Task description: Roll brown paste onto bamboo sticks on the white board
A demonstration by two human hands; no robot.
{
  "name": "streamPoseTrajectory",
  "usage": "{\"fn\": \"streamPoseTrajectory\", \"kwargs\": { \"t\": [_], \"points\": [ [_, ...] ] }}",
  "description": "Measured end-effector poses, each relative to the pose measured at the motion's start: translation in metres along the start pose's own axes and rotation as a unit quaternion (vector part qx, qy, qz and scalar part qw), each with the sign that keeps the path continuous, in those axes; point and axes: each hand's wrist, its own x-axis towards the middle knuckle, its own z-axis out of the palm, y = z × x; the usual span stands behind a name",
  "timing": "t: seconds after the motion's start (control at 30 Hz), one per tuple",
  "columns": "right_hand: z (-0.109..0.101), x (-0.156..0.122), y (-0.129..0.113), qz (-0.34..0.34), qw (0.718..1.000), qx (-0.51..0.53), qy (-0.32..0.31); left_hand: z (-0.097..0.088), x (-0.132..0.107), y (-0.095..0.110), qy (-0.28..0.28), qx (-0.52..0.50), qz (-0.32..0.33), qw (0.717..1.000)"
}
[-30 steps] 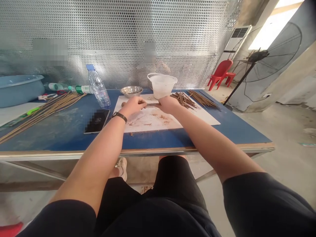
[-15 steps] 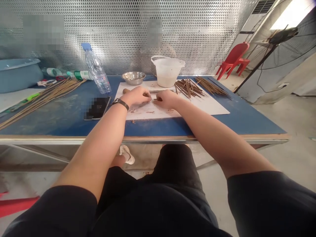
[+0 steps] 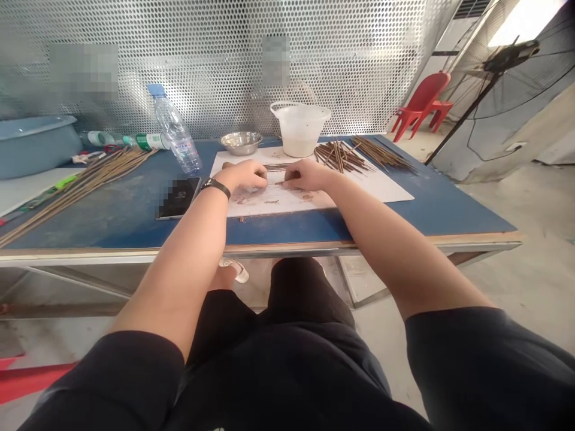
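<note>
The left grip [image 3: 242, 175] and the right grip [image 3: 309, 175] sit close together on a white sheet [image 3: 278, 206], fingers curled downward and inward, with a thin brown stick [image 3: 274, 182] lying between them. The hands hide too much to tell whether either is clamped on it. A black wristband [image 3: 215, 188] circles the left wrist. Just past the right grip lies a loose pile of brown sticks [image 3: 339, 157], beside a white plastic bucket [image 3: 300, 135] and a steel bowl [image 3: 241, 142]. On the blue surface [image 3: 431, 215], left of the sheet, are a phone [image 3: 177, 197], a water bottle [image 3: 175, 130] and a long bundle of sticks [image 3: 90, 179].
</note>
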Motion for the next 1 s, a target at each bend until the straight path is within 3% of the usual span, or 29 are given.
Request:
{"fn": "streamPoseTrajectory", "kwargs": {
  "t": [0.2,0.33,0.43,0.5,0.6,0.67,0.73,0.83,1.0],
  "points": [
    [-0.006,-0.004,-0.002,0.008,0.999,0.03,-0.014,-0.004,0.001,-0.001,-0.026,0.017,-0.029,0.999],
    [-0.01,-0.008,-0.002,0.014,1.0,0.024,-0.007,0.0,0.003,-0.001,0.044,-0.05,-0.046,0.997],
    [-0.011,-0.011,-0.001,0.027,0.999,0.016,0.006,0.006,0.009,-0.001,0.081,-0.179,-0.038,0.98],
    [-0.012,-0.013,-0.001,0.04,0.999,0.013,0.007,0.011,0.015,0.0,0.069,-0.31,-0.033,0.948],
    [-0.012,-0.014,-0.003,0.057,0.998,0.009,0.011,0.015,0.022,0.002,0.019,-0.51,-0.035,0.859],
    [-0.013,-0.015,-0.004,0.059,0.998,0.008,0.015,0.016,0.023,0.004,-0.006,-0.601,-0.045,0.798],
    [-0.013,-0.015,-0.004,0.057,0.998,0.009,0.017,0.015,0.02,0.006,-0.022,-0.652,-0.062,0.755],
    [-0.013,-0.015,-0.003,0.063,0.998,0.005,0.018,0.011,0.014,0.008,-0.023,-0.688,-0.069,0.722],
    [-0.003,-0.011,-0.007,0.06,0.997,-0.025,0.038,0.006,0.006,0.01,0.019,-0.712,-0.03,0.701]
  ]
}}
